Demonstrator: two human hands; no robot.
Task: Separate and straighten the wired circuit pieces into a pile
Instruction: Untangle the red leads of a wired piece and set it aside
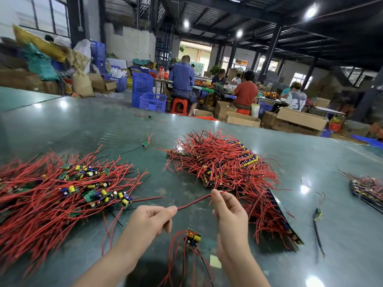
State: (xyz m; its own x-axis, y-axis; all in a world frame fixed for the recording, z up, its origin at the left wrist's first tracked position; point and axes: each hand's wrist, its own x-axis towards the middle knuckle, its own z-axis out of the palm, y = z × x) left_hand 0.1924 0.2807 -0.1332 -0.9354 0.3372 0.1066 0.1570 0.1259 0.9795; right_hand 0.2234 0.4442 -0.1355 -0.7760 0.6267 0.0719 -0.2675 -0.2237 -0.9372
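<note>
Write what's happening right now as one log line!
left hand: pinching red wire | right hand: pinching same wire | circuit board: hanging below | piles: either side

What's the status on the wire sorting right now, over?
Left hand and right hand each pinch one red wire, stretched between them. Circuit piece dangles below. Tangled pile ahead, loose pile left. Nothing blocking.

Both forearms reach forward. The left hand (pixel 152 219) has curled fingers, thumb and forefinger pinched together; the right hand (pixel 228 213) is raised, fingertips (pixel 215 193) pinched.
</note>
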